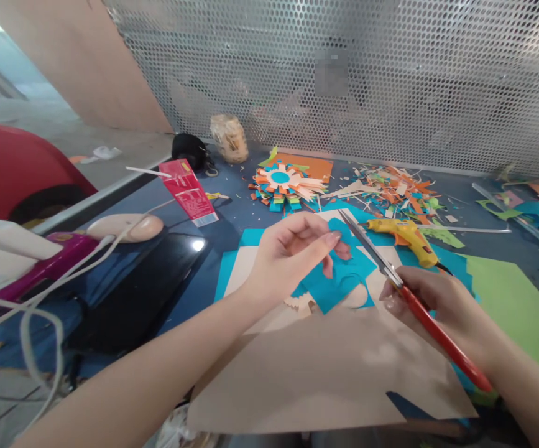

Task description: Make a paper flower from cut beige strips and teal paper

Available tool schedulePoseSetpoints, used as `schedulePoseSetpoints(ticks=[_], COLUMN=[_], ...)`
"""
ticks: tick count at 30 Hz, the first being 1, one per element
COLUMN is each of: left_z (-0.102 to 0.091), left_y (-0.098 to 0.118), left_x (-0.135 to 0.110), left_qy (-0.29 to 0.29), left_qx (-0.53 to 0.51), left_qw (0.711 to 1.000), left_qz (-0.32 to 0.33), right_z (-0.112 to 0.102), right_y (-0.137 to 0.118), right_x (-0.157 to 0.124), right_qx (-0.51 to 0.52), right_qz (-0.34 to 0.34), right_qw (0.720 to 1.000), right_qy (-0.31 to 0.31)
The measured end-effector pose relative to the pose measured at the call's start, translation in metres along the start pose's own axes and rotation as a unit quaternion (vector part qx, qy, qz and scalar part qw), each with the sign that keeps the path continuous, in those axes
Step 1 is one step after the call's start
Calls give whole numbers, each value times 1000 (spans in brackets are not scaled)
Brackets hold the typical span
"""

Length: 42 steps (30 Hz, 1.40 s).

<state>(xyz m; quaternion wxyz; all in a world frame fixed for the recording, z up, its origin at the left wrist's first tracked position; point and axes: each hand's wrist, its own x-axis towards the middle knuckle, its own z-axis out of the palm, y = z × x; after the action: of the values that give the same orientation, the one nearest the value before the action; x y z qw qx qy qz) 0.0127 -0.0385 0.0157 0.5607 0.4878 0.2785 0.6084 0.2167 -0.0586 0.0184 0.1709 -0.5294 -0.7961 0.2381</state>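
Between the thumb and fingers of my left hand (297, 249) is a small piece of blue paper (337, 229), partly hidden by the fingers. My right hand (437, 305) is wrapped round red-handled scissors (390, 272), whose blades point up and left, close to the blue piece. Below my hands, blue paper offcuts (329, 292) lie on a large beige sheet (316, 373). A yellow glue gun (404, 236) rests just beyond the scissors. Farther back sits a fringed paper flower (280, 180) in blue, orange and cream.
Colourful paper scraps (395, 186) are heaped before a perforated metal panel (344, 74). On the left are a pink drink carton (189, 193) with a straw, a dark tablet or phone (138, 292), and a purple power strip (59, 249) with white cables. Green paper (516, 305) lies right.
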Motion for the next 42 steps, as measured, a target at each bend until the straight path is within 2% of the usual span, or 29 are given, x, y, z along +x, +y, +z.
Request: schedulePoseSetpoints(ticks=[3,6,8,10,14,17,22,23,25,27,28,30,32,35,38,42], left_z=[-6,-16,-23,-30,-39,-42,-46,-46,-47,-48,-49,-51,-52,-54,-53,-51], left_y=[-4,-4,-2,0,-5,-16,-29,-30,-32,-33,-34,-35,-36,-36,-35,-35], left_x=[7,16,22,28,36,39,41,42,42,43,43,44,44,45,46,45], left_qy=[50,143,189,205,201,197,161,155,148,141,135,123,115,111,103,88], left_qx=[20,23,22,18,28,73,159,169,189,213,228,254,272,274,262,265], left_qw=[997,982,971,966,972,974,971,971,969,964,962,956,952,953,957,955], left_qz=[51,119,146,155,116,87,75,72,66,67,71,77,76,72,75,100], right_z=[-1,-1,0,0,3,0,-24,-27,-28,-18,-11,5,19,33,36,26], right_y=[1,2,2,1,2,6,9,8,5,2,1,0,2,6,6,-5], right_x=[6,9,8,5,1,-2,-9,-8,-3,10,18,35,49,61,64,65], right_qx=[-108,-200,-220,-218,-190,-177,-172,-162,-147,-151,-165,-190,-202,-194,-202,-233], right_qz=[38,53,45,9,-107,-94,-79,-75,-71,-82,-116,-169,-192,-212,-203,-188], right_qw=[993,978,974,976,972,971,965,969,981,985,979,966,958,956,958,954], right_qy=[2,5,-10,-26,-84,-129,-183,-170,-107,-23,-9,-35,-73,-62,-25,-22])
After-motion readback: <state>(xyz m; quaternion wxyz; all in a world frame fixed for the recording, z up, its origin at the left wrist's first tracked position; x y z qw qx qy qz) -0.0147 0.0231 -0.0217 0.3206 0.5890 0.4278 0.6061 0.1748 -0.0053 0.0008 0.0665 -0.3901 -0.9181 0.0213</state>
